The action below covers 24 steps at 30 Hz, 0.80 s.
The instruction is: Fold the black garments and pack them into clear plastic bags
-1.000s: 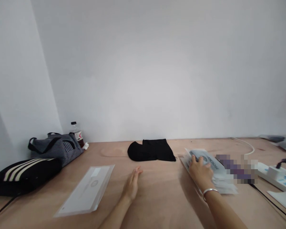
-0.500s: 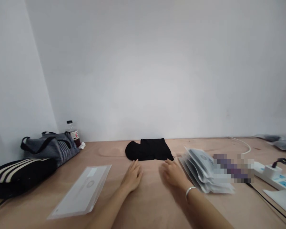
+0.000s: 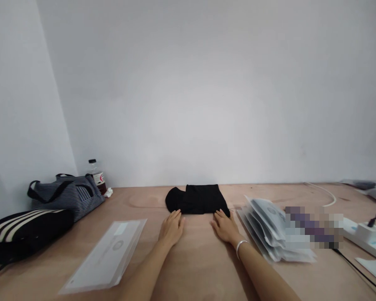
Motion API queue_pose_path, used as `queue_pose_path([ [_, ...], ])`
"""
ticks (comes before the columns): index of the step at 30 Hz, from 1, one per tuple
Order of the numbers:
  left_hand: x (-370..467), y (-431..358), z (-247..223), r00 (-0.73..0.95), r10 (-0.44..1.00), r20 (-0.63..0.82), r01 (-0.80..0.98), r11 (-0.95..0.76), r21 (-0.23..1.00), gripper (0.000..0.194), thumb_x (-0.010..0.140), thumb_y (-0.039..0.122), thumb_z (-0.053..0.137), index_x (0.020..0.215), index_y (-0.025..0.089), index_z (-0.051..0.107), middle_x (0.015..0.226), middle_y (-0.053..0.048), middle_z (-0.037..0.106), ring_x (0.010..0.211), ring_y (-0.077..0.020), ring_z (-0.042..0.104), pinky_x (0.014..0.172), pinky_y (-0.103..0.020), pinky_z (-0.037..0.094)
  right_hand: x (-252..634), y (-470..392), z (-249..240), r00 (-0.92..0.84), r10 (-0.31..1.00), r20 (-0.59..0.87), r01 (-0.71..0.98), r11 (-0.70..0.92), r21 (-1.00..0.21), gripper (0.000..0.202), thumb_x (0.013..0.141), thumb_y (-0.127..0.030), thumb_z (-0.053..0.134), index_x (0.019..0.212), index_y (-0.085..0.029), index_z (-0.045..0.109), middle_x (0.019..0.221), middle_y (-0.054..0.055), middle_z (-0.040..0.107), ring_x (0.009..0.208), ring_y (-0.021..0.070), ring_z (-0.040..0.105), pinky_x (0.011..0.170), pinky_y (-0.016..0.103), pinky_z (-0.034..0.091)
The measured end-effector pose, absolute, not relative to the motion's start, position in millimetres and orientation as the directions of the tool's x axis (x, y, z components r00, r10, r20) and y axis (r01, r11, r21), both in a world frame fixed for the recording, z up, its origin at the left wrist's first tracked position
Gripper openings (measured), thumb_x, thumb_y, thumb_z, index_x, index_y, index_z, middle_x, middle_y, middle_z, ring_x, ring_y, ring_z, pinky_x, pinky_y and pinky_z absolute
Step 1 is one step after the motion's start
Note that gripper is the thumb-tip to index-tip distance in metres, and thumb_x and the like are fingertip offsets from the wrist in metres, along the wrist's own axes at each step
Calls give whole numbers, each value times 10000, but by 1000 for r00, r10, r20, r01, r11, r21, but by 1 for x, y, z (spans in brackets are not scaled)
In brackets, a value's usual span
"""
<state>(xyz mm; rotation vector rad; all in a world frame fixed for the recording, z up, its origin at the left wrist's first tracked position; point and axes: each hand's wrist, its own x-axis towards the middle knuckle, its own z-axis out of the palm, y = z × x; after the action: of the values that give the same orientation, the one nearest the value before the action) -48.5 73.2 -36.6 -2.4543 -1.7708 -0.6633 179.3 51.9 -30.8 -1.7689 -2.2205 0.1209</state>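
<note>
A folded black cloth item (image 3: 197, 200) lies flat on the table, rounded at its left end and notched along the top; its exact kind is unclear. My left hand (image 3: 171, 228) rests palm down at its near left edge, fingers stretched out. At the near right corner, my right hand (image 3: 225, 226) lies palm down, fingertips touching the cloth and fingers apart. A silver bracelet (image 3: 239, 250) circles my right wrist. Left of my hands is a frosted zip bag (image 3: 105, 257) with print on it. To the right sits a stack of similar bags (image 3: 269, 228) with dark contents.
On the left stand a striped bag (image 3: 87, 194), a black pouch with white stripes (image 3: 31, 234), a bottle (image 3: 97, 177) and a crumpled tissue (image 3: 108, 192). A power strip (image 3: 351, 228), a plugged-in adapter (image 3: 368, 232) and cables lie right. A wall (image 3: 191, 92) closes the back.
My right hand has moved slightly and settled flat at the cloth's right corner. The left hand stays nearly where it was. The whole view has shifted a little.
</note>
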Motion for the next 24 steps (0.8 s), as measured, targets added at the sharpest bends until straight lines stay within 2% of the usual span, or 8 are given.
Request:
queue_pose_path([
  [4,-60,51,-24,321,839,440,890,-426,162,282,790,139,342,873,179,608,921,-82,626,873,-234,534,798,-371,382,188,31,-23,-292,929,225,902,346,-258,332,810,-138,309,948,-163,610,1014,81,617,1017,182,507,1004,355,158],
  [6,-68,37,-19,387,805,450,861,-490,136,274,770,97,342,785,198,597,789,-56,616,770,-218,532,734,-349,392,194,15,-20,-336,912,234,882,392,-261,329,759,-72,321,835,-188,620,865,38,643,867,148,563,997,306,185],
  [9,-84,12,-17,540,713,447,773,-630,70,272,778,84,329,787,204,573,719,-41,588,689,-205,515,663,-324,385,203,-13,-18,-421,869,259,828,485,-282,276,674,-33,363,742,-203,570,733,1,601,755,135,557,948,289,267],
  [13,-104,-23,-23,709,588,389,631,-776,22,287,818,110,305,907,225,553,737,-37,600,656,-199,511,638,-317,368,211,-55,-20,-485,820,304,756,568,-326,218,606,-30,392,704,-203,481,728,-2,540,710,137,511,803,272,359],
  [17,-112,-59,-11,778,556,292,560,-825,80,261,804,158,342,855,264,575,677,-15,605,607,-185,509,616,-303,370,215,-88,-12,-518,825,225,725,563,-397,207,551,-34,418,666,-200,460,713,-1,533,734,146,489,662,231,360],
  [20,-105,-73,11,717,648,257,618,-761,197,168,756,302,485,894,279,578,821,-14,620,749,-209,529,700,-320,396,213,-96,0,-523,833,180,716,545,-436,105,635,-144,500,721,-204,489,733,1,542,748,156,487,655,242,362],
  [21,-99,-73,17,700,663,265,619,-749,237,199,728,353,523,901,273,581,863,-17,617,794,-220,528,726,-331,402,211,-94,4,-516,837,182,719,539,-438,73,676,-209,515,746,-203,498,748,5,547,747,159,490,662,253,367],
  [24,-79,-58,21,667,703,247,645,-711,280,257,790,406,469,975,274,588,1054,-21,587,967,-232,500,843,-370,379,198,-77,9,-462,862,206,739,503,-447,154,790,-313,437,811,-196,535,824,37,573,780,168,520,709,285,384],
])
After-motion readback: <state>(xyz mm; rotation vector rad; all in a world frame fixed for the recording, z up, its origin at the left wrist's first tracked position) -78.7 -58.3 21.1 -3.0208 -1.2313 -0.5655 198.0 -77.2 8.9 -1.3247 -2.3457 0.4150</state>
